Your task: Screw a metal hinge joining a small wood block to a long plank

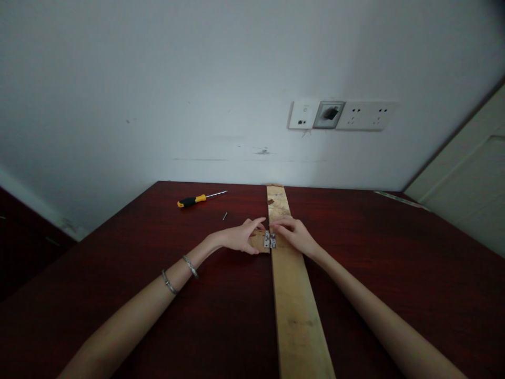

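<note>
A long pale wooden board (295, 305) runs away from me across the dark red table. Against its left side lies a short wooden block (259, 244), and a metal hinge (270, 240) spans the seam between the two. My left hand (239, 236) grips the block from the left, thumb at the near edge and fingers at the far side. My right hand (296, 235) rests over the board, its fingertips pinched together just beyond the hinge's right leaf. Whatever those fingertips hold is too small to make out.
A screwdriver (192, 201) with a yellow and black handle lies at the back left of the table (189, 326). Nearer is a loose screw (224, 216). The wall (221, 95) behind carries sockets (361, 116), and a pale door panel (473, 147) stands at the right.
</note>
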Demonstrator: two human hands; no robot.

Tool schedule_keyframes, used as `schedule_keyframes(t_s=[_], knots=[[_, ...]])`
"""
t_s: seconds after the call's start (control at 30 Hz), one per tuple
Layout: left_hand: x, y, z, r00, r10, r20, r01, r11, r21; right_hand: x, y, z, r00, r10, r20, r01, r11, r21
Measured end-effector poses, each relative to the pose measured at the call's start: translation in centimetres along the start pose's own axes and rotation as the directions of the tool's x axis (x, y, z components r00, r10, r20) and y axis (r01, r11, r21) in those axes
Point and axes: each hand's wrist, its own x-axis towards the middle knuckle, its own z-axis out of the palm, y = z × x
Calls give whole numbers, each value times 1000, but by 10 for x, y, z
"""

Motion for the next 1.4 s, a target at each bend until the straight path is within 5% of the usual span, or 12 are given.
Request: schedule_keyframes(t_s=[0.57, 0.8, 0.9, 1.0, 1.1, 1.4], knots=[[0, 2, 0, 1000, 1, -10, -1, 1000, 0, -2, -2, -1, 999, 38, -18, -37, 998, 49], [-12, 6, -39, 979, 78, -188, -65, 995, 73, -1, 1, -4, 957, 231, -174, -195, 960, 200], [-17, -10, -61, 940, -36, -339, 75, 992, 102, 0, 6, -8, 935, 276, -221, -222, 945, 241], [-24, -36, -75, 831, -244, -500, 339, 935, 107, -1, 9, -13, 922, 299, -246, -230, 934, 273], [-32, -60, -81, 779, -308, -546, 439, 890, 124, -1, 10, -16, 913, 322, -249, -238, 919, 315], [-30, -81, -70, 769, -403, -496, 528, 838, 137, -2, 9, -15, 902, 369, -226, -277, 894, 353]])
